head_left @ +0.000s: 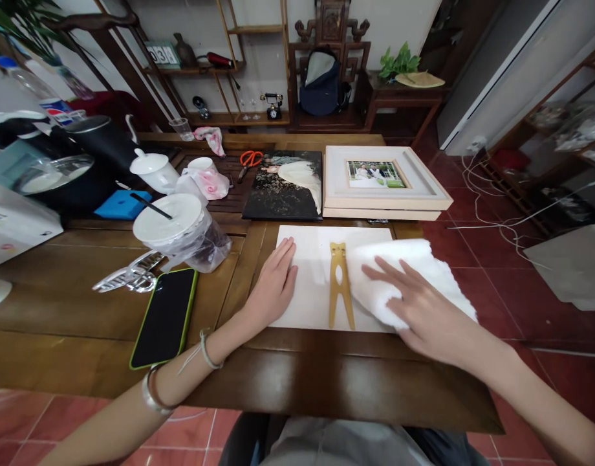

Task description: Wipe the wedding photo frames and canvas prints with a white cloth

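Right hand (pixel 423 310) spread over the white cloth (pixel 438 278), left hand (pixel 273 285) flat on the white board (pixel 311 278)!
Between them lies the yellow forked tool (pixel 345 286), long axis running near to far, just left of the right fingertips, the nearer pair. The cloth hides the board's right end; the right palm's underside stays unreadable.

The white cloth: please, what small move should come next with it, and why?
Perhaps the right hand should slide the white cloth slightly left: it lies under that hand and covers only the right part of the white board, whose left side the left hand touches.
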The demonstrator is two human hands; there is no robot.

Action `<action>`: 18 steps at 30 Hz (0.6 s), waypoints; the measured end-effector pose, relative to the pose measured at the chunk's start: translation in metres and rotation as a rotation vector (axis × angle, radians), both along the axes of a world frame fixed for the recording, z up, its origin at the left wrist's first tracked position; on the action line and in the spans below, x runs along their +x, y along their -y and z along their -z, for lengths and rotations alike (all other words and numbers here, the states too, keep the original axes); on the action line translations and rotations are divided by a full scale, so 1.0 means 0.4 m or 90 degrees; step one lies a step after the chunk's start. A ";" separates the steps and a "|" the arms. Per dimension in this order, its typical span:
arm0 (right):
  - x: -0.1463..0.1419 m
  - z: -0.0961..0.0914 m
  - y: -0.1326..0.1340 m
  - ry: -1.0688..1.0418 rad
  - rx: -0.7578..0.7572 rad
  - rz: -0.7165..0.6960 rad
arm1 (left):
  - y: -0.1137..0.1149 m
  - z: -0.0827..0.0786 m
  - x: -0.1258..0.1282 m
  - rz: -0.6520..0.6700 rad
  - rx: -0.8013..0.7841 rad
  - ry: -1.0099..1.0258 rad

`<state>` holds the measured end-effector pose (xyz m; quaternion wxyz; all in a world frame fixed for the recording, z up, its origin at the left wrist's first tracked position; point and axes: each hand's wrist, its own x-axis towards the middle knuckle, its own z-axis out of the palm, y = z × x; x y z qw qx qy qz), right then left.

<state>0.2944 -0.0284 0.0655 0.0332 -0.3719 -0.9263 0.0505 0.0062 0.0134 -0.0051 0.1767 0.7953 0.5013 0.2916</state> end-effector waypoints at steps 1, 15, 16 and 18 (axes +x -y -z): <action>0.000 -0.001 0.034 -0.009 -0.009 -0.004 | 0.000 0.000 0.000 0.000 0.001 0.001; 0.026 -0.041 0.034 -0.081 0.041 0.005 | -0.002 -0.003 -0.006 0.027 -0.008 -0.015; 0.020 -0.032 0.002 -0.071 0.039 0.021 | -0.002 -0.004 -0.006 0.028 -0.010 -0.018; 0.006 -0.014 -0.059 -0.059 0.028 0.043 | -0.002 -0.006 -0.006 0.029 -0.013 -0.020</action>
